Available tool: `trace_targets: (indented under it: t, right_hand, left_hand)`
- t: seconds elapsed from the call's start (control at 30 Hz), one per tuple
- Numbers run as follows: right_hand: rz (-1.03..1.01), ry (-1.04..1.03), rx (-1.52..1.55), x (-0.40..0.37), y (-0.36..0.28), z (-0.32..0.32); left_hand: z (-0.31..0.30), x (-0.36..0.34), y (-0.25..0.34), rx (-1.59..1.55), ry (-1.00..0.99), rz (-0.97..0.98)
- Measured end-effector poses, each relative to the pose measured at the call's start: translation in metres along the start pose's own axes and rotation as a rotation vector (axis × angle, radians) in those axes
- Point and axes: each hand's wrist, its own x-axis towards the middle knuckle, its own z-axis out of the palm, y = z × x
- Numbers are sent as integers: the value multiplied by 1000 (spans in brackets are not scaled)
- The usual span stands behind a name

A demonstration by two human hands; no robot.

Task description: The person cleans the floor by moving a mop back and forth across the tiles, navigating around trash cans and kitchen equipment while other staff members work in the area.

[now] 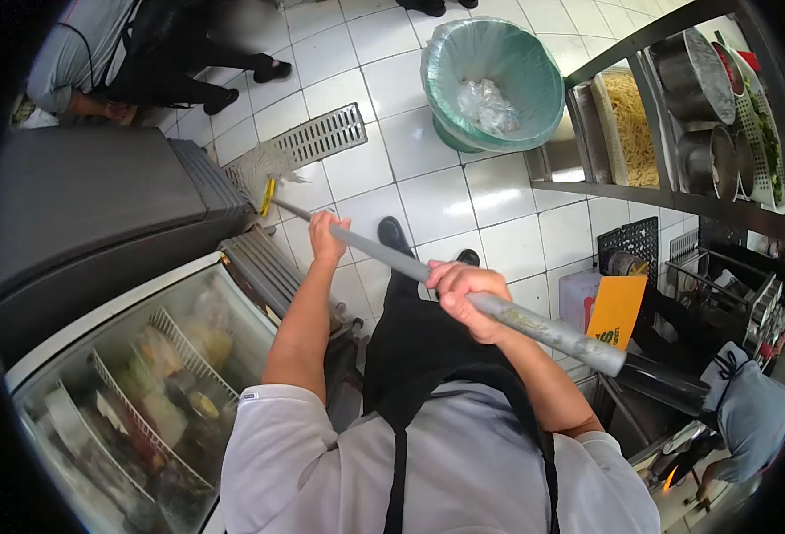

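A mop with a long grey handle point(392, 258) slants across my body. Its yellow clamp point(268, 198) and whitish strands point(263, 166) rest low on the floor, over one end of a slotted metal drain grate point(334, 131). My left hand point(326, 235) is closed around the handle nearer the mop head. Higher up, my right hand point(469, 299) wraps the thicker part of the pole, which looks scuffed. The pole's top end points out past my right forearm. The strands are partly hidden by the side of a grey cabinet.
A green bin point(495, 84) with a clear liner stands ahead. On the right, a metal rack point(677, 191) holds noodles point(631, 125) and pots. A glass-topped freezer point(134, 392) and a grey cabinet point(98, 187) flank my left. People stand at upper left and lower right, near a flame.
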Motion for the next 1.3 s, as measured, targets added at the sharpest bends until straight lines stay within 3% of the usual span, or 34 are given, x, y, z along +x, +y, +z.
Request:
trace_targets:
  t: [0.07, 0.2, 0.27, 0.37, 0.43, 0.47, 0.53, 0.6, 0.73, 1.0, 1.3]
  right_hand:
    - [-46, -13, 7, 5, -16, -8]
    - [-146, -52, -79, 21, -83, -27]
    - [-235, -100, -106, 28, -112, -31]
    - [-296, 5, -92, 27, -138, -30]
    - [-375, 46, -73, 24, -157, -30]
    - [-432, 17, -93, 26, -170, -28]
    - [-512, -120, -134, 27, -200, -35]
    - [-559, -111, -61, 32, -222, -29]
    - [-609, -64, -4, 37, -240, -29]
    - [-625, 48, 119, 24, -239, -40]
    - [-501, 102, 50, 13, -194, -31]
  left_hand:
    - [23, 2, 6, -67, 81, 39]
    - [31, 16, 98, -274, 230, -31]
    - [39, 26, 130, -230, 381, 80]
    - [34, 36, 180, -410, 321, 84]
    - [9, 41, 203, -324, 58, 181]
    - [-4, 44, 213, -278, -72, 231]
    - [-22, 47, 228, -292, -46, 416]
    - [-41, 49, 237, -334, 5, 577]
    - [-93, 71, 236, -265, 62, 695]
    - [-166, 105, 230, -101, 101, 763]
    - [-132, 111, 211, -82, 5, 672]
